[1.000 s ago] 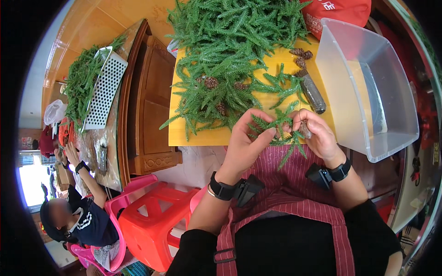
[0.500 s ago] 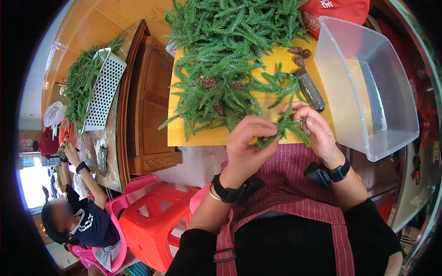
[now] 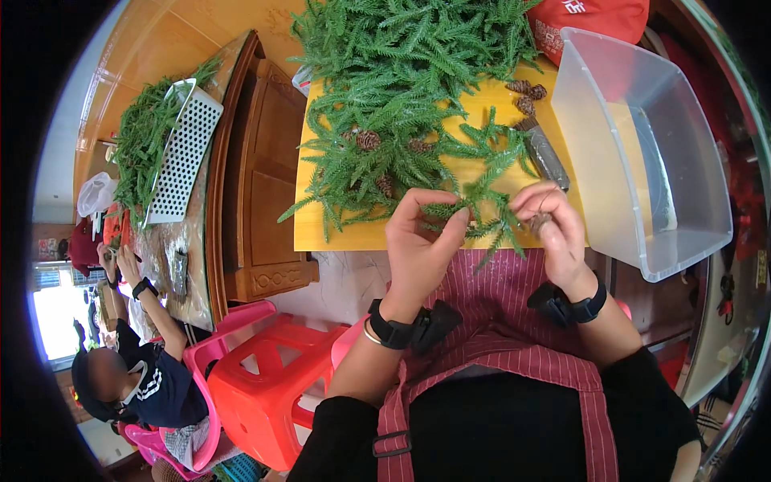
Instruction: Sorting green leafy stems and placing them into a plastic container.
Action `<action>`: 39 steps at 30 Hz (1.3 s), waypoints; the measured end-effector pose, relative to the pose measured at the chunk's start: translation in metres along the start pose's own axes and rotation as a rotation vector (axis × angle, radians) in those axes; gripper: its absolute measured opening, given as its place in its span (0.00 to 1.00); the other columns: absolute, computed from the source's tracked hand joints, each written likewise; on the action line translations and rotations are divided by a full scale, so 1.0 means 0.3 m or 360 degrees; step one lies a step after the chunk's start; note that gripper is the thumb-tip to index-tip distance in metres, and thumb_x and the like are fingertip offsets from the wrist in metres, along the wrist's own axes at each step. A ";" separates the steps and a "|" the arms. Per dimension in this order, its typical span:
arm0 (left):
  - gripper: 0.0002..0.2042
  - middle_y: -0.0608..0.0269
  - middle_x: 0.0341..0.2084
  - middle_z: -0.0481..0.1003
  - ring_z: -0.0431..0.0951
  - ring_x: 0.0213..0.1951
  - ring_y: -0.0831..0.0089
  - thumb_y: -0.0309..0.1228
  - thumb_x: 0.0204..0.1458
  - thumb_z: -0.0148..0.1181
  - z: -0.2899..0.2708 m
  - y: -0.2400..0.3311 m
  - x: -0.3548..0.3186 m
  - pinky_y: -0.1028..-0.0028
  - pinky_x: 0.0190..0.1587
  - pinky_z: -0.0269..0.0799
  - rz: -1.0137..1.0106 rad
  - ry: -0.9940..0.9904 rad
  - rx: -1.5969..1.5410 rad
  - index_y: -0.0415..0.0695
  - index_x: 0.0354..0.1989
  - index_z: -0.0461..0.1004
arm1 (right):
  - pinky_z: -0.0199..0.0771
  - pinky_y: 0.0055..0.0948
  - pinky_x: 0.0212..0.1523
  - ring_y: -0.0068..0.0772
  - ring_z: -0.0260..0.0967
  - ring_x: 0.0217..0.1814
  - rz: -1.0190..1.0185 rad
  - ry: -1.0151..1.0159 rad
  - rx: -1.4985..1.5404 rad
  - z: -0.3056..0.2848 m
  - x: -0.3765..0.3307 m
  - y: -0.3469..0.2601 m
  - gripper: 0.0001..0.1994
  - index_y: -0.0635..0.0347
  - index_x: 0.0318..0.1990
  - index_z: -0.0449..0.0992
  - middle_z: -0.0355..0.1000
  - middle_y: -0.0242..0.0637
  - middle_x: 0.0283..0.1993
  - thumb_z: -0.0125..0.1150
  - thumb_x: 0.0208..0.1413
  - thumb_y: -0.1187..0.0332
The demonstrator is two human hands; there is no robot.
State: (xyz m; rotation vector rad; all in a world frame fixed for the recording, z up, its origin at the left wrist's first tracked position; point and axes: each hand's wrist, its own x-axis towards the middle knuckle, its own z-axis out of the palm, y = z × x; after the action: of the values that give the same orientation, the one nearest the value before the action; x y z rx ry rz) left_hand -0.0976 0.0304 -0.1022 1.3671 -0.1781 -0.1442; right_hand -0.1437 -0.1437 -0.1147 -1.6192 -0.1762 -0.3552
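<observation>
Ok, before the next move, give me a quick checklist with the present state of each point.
1. Green sprig held: ok, pinched between thumb and fingers of the left hand.
2. Small brown item held: ok, at the fingertips of the right hand.
3. Brown item joined to the sprig: cannot tell, too small and partly covered by fingers.
4. Sprig wholly over the yellow table: not ok, its lower tip shows past the near edge.
5. Loose pine cones available: ok, on the table beyond the right hand.
6. Clear plastic bin out of the way: ok, right of both hands, touching neither.
</observation>
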 end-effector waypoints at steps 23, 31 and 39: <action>0.08 0.64 0.25 0.74 0.72 0.26 0.85 0.22 0.49 0.53 -0.008 -0.018 0.010 0.86 0.26 0.67 -0.0166 -0.0215 0.0122 0.39 0.38 0.67 | 0.60 0.33 0.40 0.39 0.63 0.36 -0.0594 -0.0126 -0.1020 0.041 -0.009 -0.003 0.15 0.62 0.36 0.70 0.72 0.40 0.41 0.57 0.34 0.76; 0.07 0.61 0.26 0.75 0.75 0.31 0.80 0.20 0.49 0.52 0.005 -0.024 0.000 0.85 0.31 0.68 -0.0118 -0.0189 0.0036 0.37 0.37 0.67 | 0.66 0.29 0.30 0.38 0.67 0.32 -0.0615 0.0072 -0.1023 0.060 -0.007 0.003 0.14 0.64 0.34 0.73 0.67 0.39 0.31 0.62 0.34 0.78; 0.07 0.62 0.30 0.72 0.74 0.31 0.81 0.18 0.48 0.53 0.029 -0.039 -0.021 0.84 0.31 0.68 -0.0093 -0.0201 -0.0021 0.37 0.36 0.67 | 0.68 0.28 0.29 0.37 0.68 0.29 -0.0614 0.0085 -0.0980 0.039 -0.011 0.013 0.17 0.62 0.33 0.71 0.70 0.40 0.31 0.70 0.31 0.72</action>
State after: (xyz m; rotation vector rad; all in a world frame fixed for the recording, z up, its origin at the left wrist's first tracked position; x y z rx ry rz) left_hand -0.1055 0.0212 -0.1124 1.3514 -0.2425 -0.2806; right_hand -0.1441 -0.1320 -0.1200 -2.1806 -0.3661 -0.8069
